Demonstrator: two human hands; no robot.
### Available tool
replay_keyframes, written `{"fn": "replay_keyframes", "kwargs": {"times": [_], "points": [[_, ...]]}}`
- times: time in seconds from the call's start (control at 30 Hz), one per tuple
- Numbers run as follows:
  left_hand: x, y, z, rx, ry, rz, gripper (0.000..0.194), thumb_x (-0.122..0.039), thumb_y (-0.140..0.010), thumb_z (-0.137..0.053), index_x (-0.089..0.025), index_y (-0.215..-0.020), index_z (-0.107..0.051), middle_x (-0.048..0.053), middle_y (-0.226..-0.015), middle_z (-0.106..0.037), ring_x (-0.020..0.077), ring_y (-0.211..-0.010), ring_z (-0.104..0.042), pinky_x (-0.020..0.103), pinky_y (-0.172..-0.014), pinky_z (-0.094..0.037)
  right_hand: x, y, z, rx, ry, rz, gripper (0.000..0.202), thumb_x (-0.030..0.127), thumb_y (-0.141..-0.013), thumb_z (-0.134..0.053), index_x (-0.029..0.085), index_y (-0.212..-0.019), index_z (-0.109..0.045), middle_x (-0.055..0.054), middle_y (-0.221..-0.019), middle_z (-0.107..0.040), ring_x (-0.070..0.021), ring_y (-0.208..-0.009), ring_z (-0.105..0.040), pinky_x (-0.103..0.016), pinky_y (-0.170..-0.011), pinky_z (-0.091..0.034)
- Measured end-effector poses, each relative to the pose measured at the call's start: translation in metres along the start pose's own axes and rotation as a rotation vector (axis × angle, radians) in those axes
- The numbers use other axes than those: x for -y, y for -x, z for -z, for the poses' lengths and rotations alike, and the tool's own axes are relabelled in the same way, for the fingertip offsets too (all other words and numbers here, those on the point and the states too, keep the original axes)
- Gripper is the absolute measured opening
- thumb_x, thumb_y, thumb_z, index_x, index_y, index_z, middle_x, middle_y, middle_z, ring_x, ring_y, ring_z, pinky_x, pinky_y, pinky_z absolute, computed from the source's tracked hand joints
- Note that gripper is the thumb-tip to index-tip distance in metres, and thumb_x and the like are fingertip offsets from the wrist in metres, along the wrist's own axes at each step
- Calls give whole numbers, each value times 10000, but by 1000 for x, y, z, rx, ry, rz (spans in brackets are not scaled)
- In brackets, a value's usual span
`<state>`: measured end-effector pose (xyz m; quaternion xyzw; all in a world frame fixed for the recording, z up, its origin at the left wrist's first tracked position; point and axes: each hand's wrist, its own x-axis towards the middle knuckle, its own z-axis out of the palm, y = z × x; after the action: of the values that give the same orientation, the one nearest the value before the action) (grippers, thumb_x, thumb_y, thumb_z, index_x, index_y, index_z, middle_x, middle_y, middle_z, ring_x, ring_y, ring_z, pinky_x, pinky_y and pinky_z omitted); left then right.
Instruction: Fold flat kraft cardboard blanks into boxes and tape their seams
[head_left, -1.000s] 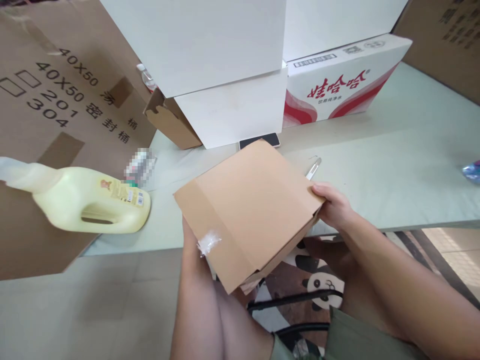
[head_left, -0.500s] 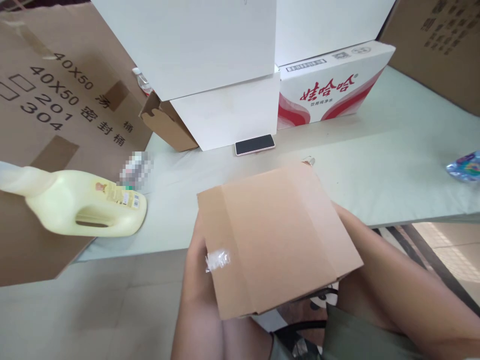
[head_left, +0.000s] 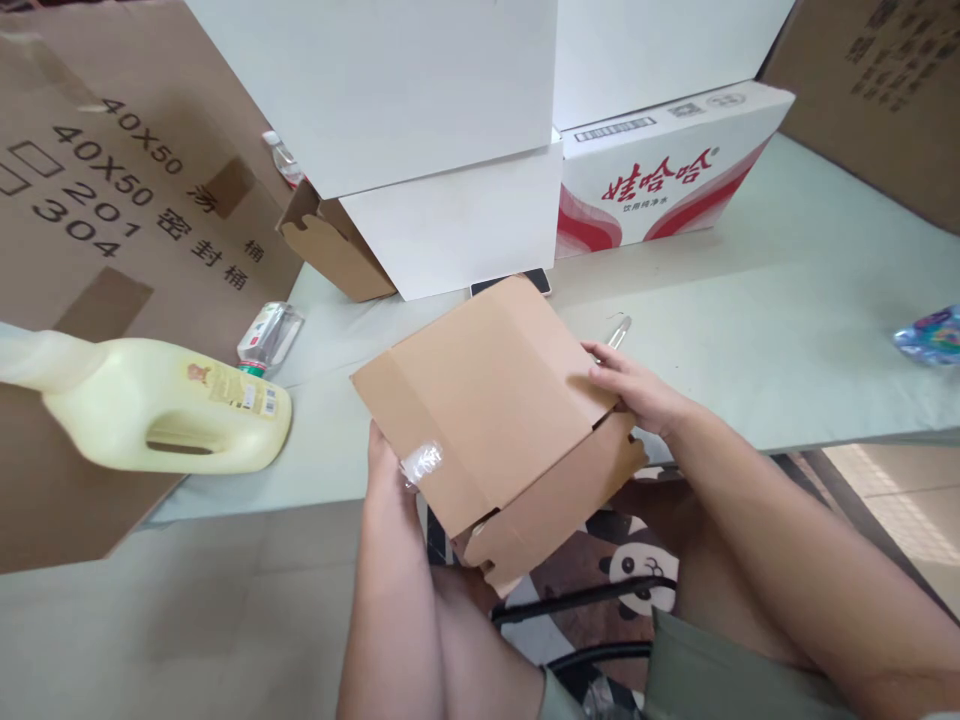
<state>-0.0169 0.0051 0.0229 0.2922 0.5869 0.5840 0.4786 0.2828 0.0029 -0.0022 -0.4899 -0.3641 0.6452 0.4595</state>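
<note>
Cardboard box [head_left: 487, 400]: held tilted at the centre of the frame, its notched flap [head_left: 555, 510] angled down.
Right hand [head_left: 637, 390]: fingers clasped on the box's right corner.
Left hand [head_left: 386, 465]: box held at its left edge, fingers mostly hidden.
Clear tape [head_left: 424, 461]: stuck beside it.

Single head-worn view, close range, facing forward and down at table [head_left: 757, 340].
</note>
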Motion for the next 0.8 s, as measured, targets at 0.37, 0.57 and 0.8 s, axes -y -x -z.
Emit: {"fn": "replay_keyframes", "kwargs": {"times": [0.37,0.57,0.8], "points": [[-9,0,12,95,118,137,386,-422,-632,-813,-168,-906,-717,78,-844,-778,300,-897,-759,403,-816,-619,0,3,5,82,-7,10,550,719,-749,-612,249,-1032,-659,-63,-924,-758,-265,-854,-734,-424,-764,-570],[-9,-9,10,-34,249,76,265,-414,-856,-649,-222,-1024,-720,63,-1057,-777,221,-977,-738,324,-824,-615,4,19,2,242,-209,42,726,832,-676,-599,274,-1138,-656,-91,-1149,-741,-288,-1043,-708,-453,-833,-565],[-11,-4,5,85,317,168,266,-443,-834,-635,-216,-955,-702,53,-928,-755,182,-777,-714,270,-642,-591,-9,30,-19,-95,-240,-38,477,442,-603,-866,218,-978,-675,-97,-1006,-767,-260,-880,-716,-414,-824,-604]]}}
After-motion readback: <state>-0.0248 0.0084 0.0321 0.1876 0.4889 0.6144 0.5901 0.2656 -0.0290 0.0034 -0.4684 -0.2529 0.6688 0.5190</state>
